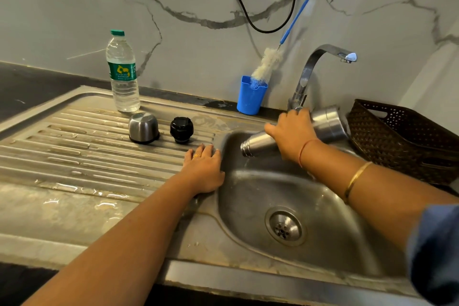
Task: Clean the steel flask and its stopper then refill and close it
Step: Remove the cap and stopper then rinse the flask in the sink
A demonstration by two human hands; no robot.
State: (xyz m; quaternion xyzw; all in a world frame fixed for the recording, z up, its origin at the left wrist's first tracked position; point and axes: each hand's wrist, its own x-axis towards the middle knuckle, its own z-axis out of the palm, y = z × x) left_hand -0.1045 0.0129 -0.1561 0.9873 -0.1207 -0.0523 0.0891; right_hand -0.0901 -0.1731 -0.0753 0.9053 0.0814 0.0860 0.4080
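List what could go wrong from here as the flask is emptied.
The right hand grips the flask one-handed, tilted over the sink; it could slip and drop. The stopper stands loose on the wet drainboard near the left hand, which might knock it into the sink.

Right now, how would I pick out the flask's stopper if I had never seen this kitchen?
Start at the ribbed steel draining board left of the sink basin. Toward its far side, near the clear water bottle, two small round items stand side by side. The stopper is the right-hand one, nearer the basin: black plastic, while its neighbour is a shiny steel cap.
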